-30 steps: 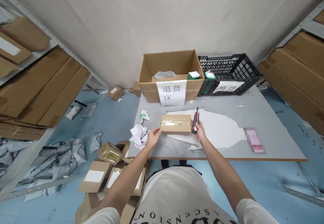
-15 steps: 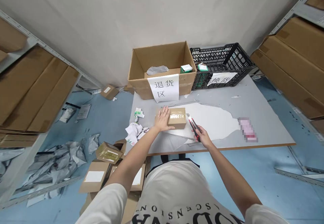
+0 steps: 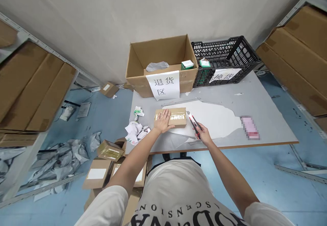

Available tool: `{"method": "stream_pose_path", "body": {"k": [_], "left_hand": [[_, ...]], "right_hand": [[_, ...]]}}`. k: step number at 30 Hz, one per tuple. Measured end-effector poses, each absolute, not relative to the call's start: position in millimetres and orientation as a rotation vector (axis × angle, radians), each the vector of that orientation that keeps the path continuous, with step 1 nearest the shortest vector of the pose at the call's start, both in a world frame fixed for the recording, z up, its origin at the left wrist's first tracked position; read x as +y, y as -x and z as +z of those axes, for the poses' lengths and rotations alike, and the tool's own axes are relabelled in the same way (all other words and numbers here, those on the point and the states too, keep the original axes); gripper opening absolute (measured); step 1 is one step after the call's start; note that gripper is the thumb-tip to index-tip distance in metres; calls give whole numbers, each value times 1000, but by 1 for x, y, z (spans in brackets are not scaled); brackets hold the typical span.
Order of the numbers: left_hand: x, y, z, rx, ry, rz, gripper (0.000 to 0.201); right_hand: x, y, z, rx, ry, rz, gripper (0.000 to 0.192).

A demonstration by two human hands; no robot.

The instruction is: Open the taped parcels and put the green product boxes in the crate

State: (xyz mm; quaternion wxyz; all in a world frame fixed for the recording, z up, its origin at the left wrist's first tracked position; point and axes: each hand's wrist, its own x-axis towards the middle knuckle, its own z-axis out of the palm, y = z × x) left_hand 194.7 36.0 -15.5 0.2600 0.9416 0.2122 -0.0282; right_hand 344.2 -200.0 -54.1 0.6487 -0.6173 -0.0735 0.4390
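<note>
A small brown cardboard box (image 3: pixel 180 121), sealed with shiny tape along its top, lies on the grey table. My left hand (image 3: pixel 163 120) rests flat on the box's left part, its fingers stretched over the top and the thumb near the front edge. In my right hand (image 3: pixel 203 134) is a black and red utility knife (image 3: pixel 193 122), held by its handle. The blade points up and left, close to the box's right end; whether it touches the cardboard I cannot tell. White paper (image 3: pixel 217 122) lies beneath the knife.
Behind stand a large open carton (image 3: pixel 138 83) with a paper sign and a black plastic crate (image 3: pixel 249 67). Crumpled paper scraps (image 3: pixel 134 132) lie at left, a blurred pink item (image 3: pixel 250 127) at right. Several boxes (image 3: pixel 98 173) are stacked on the floor beside the table (image 3: pixel 276 127).
The view has shifted slightly. The knife blade stays by the box's right end. My left hand remains on the box, with more of the box's left end showing now.
</note>
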Motion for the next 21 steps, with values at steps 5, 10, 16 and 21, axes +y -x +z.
{"method": "stream_pose_path", "body": {"k": [5,10,16,21], "left_hand": [[36,-193,-18,561,-2488,1,97],[37,-193,-19,550,-2523,-45,98],[38,-194,-22,561,-2577,-90,98],[39,-193,-23,564,-2772,-159,97]], "right_hand": [[-201,-346,-54,-193,1407,1004,60],[-200,-348,-55,-218,1422,986,61],[-198,-350,-54,-233,1424,1000,61],[-203,-360,-48,-259,1385,1082,61]]}}
